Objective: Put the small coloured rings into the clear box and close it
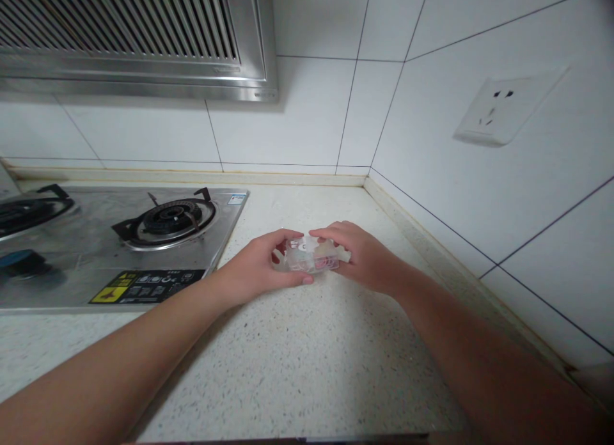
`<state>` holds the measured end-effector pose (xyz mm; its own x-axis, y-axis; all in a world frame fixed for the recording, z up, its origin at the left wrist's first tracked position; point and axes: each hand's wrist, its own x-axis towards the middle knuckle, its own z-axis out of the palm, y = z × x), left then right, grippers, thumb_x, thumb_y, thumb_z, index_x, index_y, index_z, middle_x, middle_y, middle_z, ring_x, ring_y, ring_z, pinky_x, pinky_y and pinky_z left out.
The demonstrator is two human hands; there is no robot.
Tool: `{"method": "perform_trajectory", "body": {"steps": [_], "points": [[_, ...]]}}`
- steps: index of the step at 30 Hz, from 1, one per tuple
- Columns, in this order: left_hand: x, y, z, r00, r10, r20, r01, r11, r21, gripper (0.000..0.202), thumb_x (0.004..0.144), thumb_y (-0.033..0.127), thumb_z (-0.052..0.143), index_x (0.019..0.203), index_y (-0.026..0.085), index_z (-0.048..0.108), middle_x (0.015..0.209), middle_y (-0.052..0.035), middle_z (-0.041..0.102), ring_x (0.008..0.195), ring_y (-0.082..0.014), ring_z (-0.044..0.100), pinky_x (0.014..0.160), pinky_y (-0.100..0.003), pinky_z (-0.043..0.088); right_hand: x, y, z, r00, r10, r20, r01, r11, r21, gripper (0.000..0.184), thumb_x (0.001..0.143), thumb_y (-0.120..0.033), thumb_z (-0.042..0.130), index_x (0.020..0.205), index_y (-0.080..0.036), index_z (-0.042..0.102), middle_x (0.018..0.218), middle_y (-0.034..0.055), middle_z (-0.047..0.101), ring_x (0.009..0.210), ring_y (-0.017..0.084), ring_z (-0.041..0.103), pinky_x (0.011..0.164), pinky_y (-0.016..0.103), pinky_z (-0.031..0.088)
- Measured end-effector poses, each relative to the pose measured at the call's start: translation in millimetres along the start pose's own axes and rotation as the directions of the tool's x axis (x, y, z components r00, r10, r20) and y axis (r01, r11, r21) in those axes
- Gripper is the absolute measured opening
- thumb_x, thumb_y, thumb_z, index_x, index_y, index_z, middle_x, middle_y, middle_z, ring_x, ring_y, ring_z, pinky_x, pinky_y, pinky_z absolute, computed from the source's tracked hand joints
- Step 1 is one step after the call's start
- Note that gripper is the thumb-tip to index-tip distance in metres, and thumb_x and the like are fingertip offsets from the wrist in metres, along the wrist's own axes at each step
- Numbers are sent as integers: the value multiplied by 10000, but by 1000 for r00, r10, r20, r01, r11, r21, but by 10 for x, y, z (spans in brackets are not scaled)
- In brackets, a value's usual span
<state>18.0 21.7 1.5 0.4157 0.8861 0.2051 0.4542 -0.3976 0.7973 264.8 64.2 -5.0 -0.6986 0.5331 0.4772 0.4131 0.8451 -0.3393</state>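
A small clear plastic box [311, 256] with pink and white bits inside sits just above the speckled countertop [297, 355]. My left hand [259, 269] grips its left end, thumb under and fingers over the top. My right hand [364, 256] holds its right end with fingers curled round it. Both hands meet at the middle of the counter, between the stove and the right wall.
A steel gas stove [119, 247] with a black burner [173, 218] lies to the left, under a range hood [134, 42]. White tiled walls close the back and right; a socket [503, 109] is on the right wall.
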Motion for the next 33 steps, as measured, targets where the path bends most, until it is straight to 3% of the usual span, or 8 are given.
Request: {"method": "perform_trajectory", "body": {"steps": [9, 14, 17, 21, 24, 29, 31, 33], "points": [[22, -74, 71, 1000, -18, -6, 17, 976, -218, 707, 720, 414, 841, 1311, 182, 532, 1162, -106, 639, 932, -231, 615, 733, -335, 509, 1, -12, -9, 998, -31, -54, 27, 997, -66, 460, 992, -500, 559, 1301, -165, 622, 1130, 99, 699, 988, 248, 591, 878, 399, 443], [26, -81, 29, 967, 182, -177, -182, 983, 14, 461, 756, 282, 823, 1164, 214, 619, 1166, -76, 636, 1037, -228, 598, 751, -316, 516, 11, -38, -4, 998, 28, -54, -33, 995, -95, 371, 979, -381, 616, 1283, -169, 633, 1145, 85, 709, 1002, 245, 595, 887, 394, 449], [21, -93, -17, 946, 254, -202, -240, 966, 94, 271, 803, 217, 785, 1054, 214, 683, 1074, -45, 686, 993, -209, 627, 780, -326, 522, 10, -54, -4, 998, 34, -54, -39, 995, -87, 360, 975, -362, 624, 1279, -171, 636, 1149, 85, 712, 1001, 240, 600, 890, 389, 451], [4, -118, -40, 937, 268, -223, -240, 960, 144, 280, 808, 185, 796, 1074, 216, 711, 1014, -31, 718, 872, -187, 655, 756, -324, 528, 3, -58, 4, 997, 37, -74, -40, 998, -41, 353, 961, -356, 642, 1257, -164, 647, 1132, 85, 716, 983, 231, 603, 872, 380, 451], [-2, -131, -62, 920, 332, -208, -285, 932, 224, 304, 817, 175, 801, 1104, 211, 707, 1023, -40, 729, 864, -194, 669, 753, -331, 532, -6, -69, 4, 993, 100, -69, -92, 990, 109, 411, 913, -396, 695, 1252, -170, 643, 1139, 83, 697, 923, 204, 606, 795, 338, 468], [24, -170, -137, 847, 513, -139, -433, 818, 378, 333, 860, 102, 731, 1172, 196, 663, 1177, -90, 711, 1073, -242, 661, 911, -408, 531, -25, -132, -4, 962, 254, 99, -272, 917, 292, 759, 795, -519, 776, 1410, -176, 494, 1158, 89, 635, 857, 187, 573, 705, 308, 486], [38, -195, -145, 829, 548, -116, -467, 791, 396, 325, 878, 100, 700, 1185, 197, 652, 1250, -108, 684, 1148, -252, 636, 973, -439, 514, -24, -153, 8, 956, 275, 105, -294, 917, 268, 750, 798, -492, 774, 1414, -179, 483, 1165, 90, 628, 892, 193, 573, 723, 311, 487], [49, -220, -132, 840, 533, -102, -457, 796, 397, 398, 862, 102, 706, 1239, 202, 626, 1318, -124, 646, 1199, -268, 610, 1010, -469, 496, -18, -165, 26, 953, 293, 73, -302, 930, 207, 695, 779, -446, 791, 1363, -178, 525, 1151, 86, 632, 891, 193, 574, 731, 313, 480]]}}
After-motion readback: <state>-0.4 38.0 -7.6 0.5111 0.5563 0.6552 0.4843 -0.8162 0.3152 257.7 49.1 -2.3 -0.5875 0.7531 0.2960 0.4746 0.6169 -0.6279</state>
